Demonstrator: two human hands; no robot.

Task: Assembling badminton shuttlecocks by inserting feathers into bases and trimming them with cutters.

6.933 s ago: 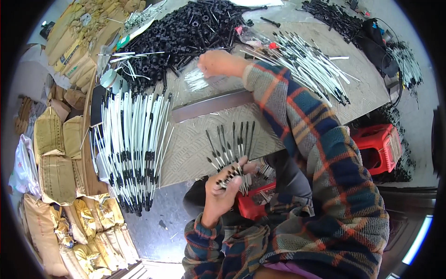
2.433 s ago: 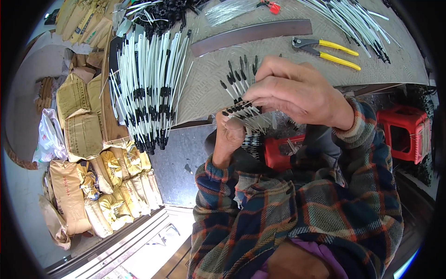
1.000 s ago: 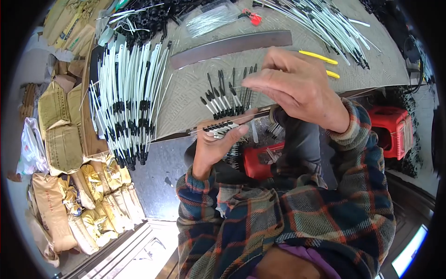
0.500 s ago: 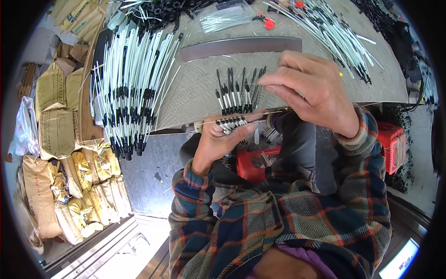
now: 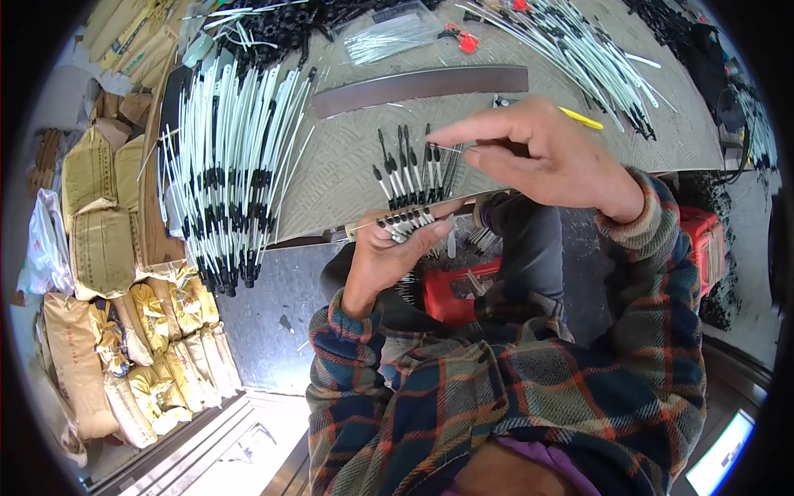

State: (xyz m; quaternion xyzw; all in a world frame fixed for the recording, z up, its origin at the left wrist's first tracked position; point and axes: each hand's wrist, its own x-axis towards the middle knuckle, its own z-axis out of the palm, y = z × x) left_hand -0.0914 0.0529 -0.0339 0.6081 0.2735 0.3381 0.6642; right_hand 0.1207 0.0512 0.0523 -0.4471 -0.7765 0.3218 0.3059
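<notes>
My left hand point(image 5: 389, 258) is closed around a fanned row of slim black-and-white rods point(image 5: 405, 183). Their dark pointed tips stand up toward the table, and their pale round ends show below, by my thumb. A long thin wire or stick crosses the row. My right hand point(image 5: 554, 155) hovers just right of the tips, its index finger stretched over them at the third tall one. Between its thumb and the rods runs a thin pale pin point(image 5: 449, 149), apparently pinched at the thumb. My right palm and other fingers are hidden.
A dark curved metal strip point(image 5: 422, 89) lies on the table beyond my hands. Bundles of white-and-black rods lie left point(image 5: 236, 157) and far right point(image 5: 587, 62). A clear box of pale sticks point(image 5: 389, 37), a red clip point(image 5: 467, 41) and a yellow tool point(image 5: 581, 118) are nearby.
My right index finger has straightened and reached left over the dark tips, while the thumb has dropped away from it. The yellow tool has come into view. My left hand keeps its hold.
</notes>
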